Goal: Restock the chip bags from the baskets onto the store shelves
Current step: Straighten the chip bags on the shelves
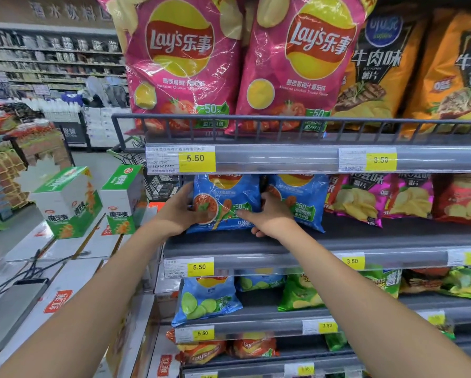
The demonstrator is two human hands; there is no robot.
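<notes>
The 2 pink chip bags on the top shelf read "Lay's 乐事", with "Mexican Chicken Tomato Flavor" beneath and a green "-50%" badge low down. Right of them, the orange chip bags carry "牛肉味" and "薯片". On that shelf's rail a yellow 5.50 price tag sits at left and a 3.50 price tag at right; the 2 rails below repeat 5.50 left and 3.50 right. The blue chip bag shows "-50%". The green-and-white cartons at left read "魔芋爽". Near the bottom, a red-orange bag shows "Lay's".
</notes>
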